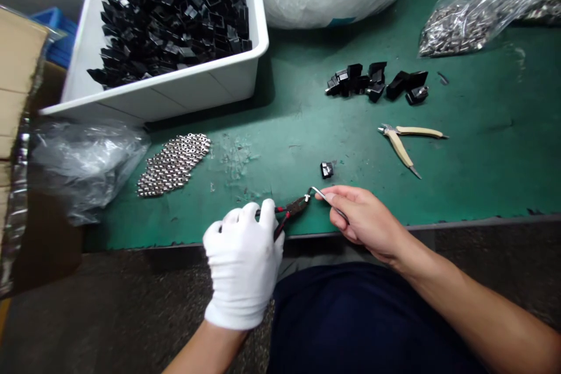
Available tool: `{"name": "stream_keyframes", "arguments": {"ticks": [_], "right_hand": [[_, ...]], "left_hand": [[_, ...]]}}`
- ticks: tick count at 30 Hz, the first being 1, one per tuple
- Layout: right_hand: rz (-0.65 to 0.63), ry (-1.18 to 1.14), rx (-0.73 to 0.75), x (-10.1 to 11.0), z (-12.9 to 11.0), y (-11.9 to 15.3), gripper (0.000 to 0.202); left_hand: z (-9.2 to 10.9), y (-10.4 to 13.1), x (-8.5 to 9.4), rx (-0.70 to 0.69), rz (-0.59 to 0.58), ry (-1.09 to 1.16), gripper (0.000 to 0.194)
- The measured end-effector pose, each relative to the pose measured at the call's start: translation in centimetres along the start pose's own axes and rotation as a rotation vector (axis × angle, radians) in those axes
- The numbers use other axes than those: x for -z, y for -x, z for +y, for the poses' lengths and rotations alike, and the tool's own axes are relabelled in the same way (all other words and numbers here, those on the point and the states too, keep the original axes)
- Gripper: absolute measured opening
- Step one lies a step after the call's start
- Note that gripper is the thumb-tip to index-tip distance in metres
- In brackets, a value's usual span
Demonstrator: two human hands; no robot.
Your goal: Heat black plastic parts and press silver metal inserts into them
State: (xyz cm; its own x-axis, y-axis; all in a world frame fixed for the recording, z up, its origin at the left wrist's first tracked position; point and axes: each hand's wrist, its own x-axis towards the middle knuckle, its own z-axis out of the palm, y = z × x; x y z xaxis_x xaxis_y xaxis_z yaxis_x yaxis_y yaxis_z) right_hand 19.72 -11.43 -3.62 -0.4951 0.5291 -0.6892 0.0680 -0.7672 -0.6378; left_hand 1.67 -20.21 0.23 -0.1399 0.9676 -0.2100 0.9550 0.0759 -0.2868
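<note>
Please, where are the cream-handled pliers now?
In the head view, the pliers lie right of centre on the green table, below the loose black parts and beyond the right hand.

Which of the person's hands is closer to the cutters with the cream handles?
The right. The bare right hand is on the near side of the cream-handled cutters, slightly to their left; the gloved left hand is much farther left, gripping pliers.

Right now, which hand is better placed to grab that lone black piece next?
Probably the right hand: it is nearer the black piece, though it holds a bent metal rod. The gloved left hand sits farther off, gripping pliers.
</note>
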Motion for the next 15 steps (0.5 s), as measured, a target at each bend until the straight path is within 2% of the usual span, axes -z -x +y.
{"name": "stream_keyframes", "arguments": {"ticks": [15], "right_hand": [[0.014,-0.03,-0.023,-0.1,0.08,0.06,0.029]], "left_hand": [[0.15,-0.23,0.31,0.023,-0.019,-0.005,0.037]]}}
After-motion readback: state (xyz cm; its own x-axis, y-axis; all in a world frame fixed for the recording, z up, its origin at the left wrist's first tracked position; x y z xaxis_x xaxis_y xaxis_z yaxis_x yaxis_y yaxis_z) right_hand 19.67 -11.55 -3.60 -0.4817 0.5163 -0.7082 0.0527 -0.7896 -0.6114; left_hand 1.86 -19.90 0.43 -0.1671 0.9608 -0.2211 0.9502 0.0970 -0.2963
